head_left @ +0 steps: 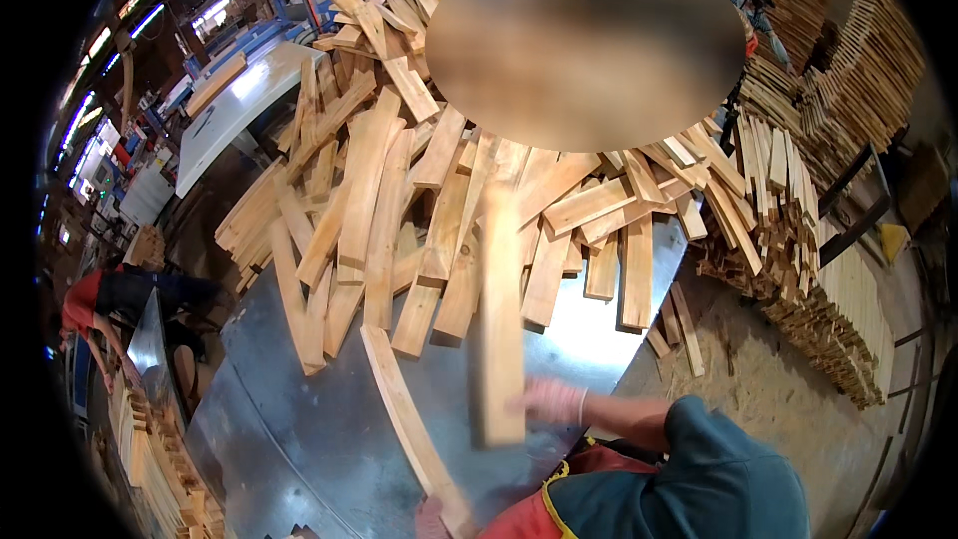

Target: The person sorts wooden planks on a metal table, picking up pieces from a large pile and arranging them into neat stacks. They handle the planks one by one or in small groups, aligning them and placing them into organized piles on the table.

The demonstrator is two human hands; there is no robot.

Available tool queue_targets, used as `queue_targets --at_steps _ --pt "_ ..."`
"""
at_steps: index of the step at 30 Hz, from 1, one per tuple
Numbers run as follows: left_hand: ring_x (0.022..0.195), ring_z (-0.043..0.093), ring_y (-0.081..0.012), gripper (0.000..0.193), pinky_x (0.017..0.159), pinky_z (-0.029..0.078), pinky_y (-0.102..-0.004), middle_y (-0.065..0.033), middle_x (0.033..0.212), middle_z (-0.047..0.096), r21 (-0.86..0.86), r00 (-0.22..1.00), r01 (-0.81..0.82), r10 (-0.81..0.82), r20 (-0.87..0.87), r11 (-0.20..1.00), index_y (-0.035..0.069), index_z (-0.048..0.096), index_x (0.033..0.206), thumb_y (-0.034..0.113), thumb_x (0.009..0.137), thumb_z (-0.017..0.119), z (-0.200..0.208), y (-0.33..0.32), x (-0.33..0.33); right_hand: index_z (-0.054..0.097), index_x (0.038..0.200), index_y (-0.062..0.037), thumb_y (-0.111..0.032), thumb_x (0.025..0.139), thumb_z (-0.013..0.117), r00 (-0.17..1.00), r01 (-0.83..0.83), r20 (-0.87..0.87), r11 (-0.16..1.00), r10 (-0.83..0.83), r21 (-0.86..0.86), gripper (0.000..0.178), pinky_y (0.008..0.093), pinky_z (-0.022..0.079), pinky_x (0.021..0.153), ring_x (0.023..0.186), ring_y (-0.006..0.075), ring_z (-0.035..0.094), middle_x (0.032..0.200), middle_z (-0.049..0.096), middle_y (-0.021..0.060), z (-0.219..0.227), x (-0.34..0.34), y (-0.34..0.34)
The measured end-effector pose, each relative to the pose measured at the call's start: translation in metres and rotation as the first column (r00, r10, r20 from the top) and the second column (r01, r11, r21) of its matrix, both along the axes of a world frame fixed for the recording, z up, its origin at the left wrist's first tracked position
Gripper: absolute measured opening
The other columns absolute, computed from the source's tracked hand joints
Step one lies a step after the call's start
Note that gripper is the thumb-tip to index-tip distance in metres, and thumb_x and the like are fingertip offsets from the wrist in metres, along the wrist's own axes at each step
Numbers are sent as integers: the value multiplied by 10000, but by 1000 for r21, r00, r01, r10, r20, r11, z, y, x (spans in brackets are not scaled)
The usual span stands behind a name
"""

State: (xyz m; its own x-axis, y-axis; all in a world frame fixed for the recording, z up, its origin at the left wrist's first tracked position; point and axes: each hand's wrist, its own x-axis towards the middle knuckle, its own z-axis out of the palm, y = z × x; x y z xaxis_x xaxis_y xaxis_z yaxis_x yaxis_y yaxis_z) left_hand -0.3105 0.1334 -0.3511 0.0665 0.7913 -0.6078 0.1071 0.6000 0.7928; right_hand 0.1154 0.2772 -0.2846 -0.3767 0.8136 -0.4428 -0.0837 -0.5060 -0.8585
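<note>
My left hand (pixel 431 519), low in the picture, is closed on the near end of a long, narrow wooden board (pixel 407 421). That board slants away to the left over the metal table (pixel 319 409). In a pale glove, my right hand (pixel 555 403) grips the right edge of a second wooden board (pixel 502 339) near its close end. This board points away from me and is smeared by motion; its far end overlaps the pile. The fingers of both hands are partly hidden. A large heap of loose wooden boards (pixel 374 200) covers the table's far part.
Stacked boards (pixel 788 210) stand on the right, and a few boards (pixel 685 329) lie on the floor beside the table. A person (pixel 110 309) bends over more wood at the left. A pale machine table (pixel 244 105) is at far left. A blurred oval hides the far middle.
</note>
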Motion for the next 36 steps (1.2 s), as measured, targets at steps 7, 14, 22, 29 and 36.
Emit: queue_targets --at_steps 7,14,22,29,36 --pt "870 700 -229 333 759 562 -401 -125 1001 708 15 983 -79 75 169 997 -73 641 1190 87 907 716 63 51 98 663 1333 -69 -417 911 719 791 -609 -65 793 608 1 550 407 516 895 1043 250 673 1161 742 127 -88 -144 -83" --pt "826 712 -335 388 761 577 -424 -225 1021 724 130 828 -172 215 -518 976 -73 657 1101 191 835 759 111 -51 5 617 1394 -83 -402 954 649 739 -630 389 769 549 110 544 367 482 1046 1188 271 644 1276 692 164 76 -136 -58" --pt "1014 682 -377 477 870 562 -479 -212 1075 698 262 0 -181 266 -964 948 -22 636 1158 315 829 714 134 -179 -166 592 1444 -63 -458 960 652 752 -467 508 883 420 -39 627 366 467 1103 1281 289 620 1372 670 152 -15 -127 -93" --pt "1152 677 -337 510 931 559 -473 -159 1229 695 -1 207 -50 10 -978 999 22 609 1387 341 1005 499 128 -187 -223 556 1473 -40 -432 974 696 776 -327 585 944 235 55 650 359 493 1042 1176 216 629 1261 696 96 18 -38 -67" --pt "1074 686 -356 310 982 541 -445 -159 1071 731 420 337 430 290 -896 799 52 729 1154 268 962 619 92 58 44 603 1419 -14 -399 866 859 849 464 114 832 -516 303 721 369 559 909 1010 200 661 1163 714 90 127 242 14"
